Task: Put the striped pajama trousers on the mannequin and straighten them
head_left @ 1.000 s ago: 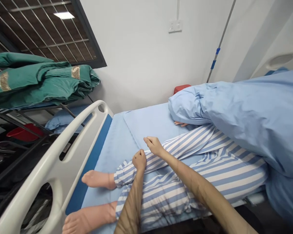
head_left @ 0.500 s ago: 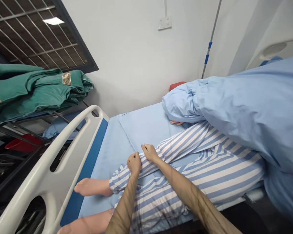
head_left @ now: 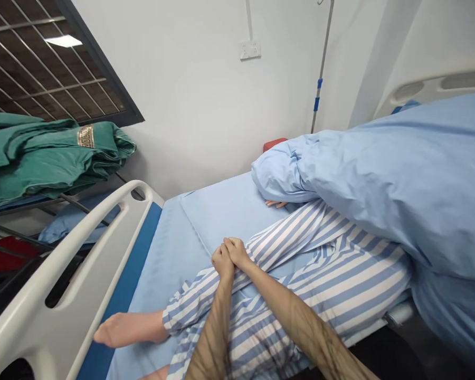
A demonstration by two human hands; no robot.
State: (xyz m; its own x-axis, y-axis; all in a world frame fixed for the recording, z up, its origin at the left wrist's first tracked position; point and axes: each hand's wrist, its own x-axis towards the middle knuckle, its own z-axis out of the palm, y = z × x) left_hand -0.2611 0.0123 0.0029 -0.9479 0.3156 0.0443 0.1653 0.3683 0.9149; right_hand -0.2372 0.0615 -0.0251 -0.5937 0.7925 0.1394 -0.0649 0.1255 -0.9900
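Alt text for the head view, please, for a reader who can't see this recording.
The left hand and right hand meet on a lying person's blue-and-white striped pajama leg on a hospital bed. A light blue duvet covers the upper body; a white bed rail and green folded linen stand alongside.

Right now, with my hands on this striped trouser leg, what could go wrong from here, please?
The bare foot lies close to the white bed side rail, so it might knock the rail if the leg swings that way. Your left hand and right hand seem to hold only the striped trouser leg, so the cloth could slip or drag. The blue duvet covers the person's upper body, so signs of discomfort may go unseen.
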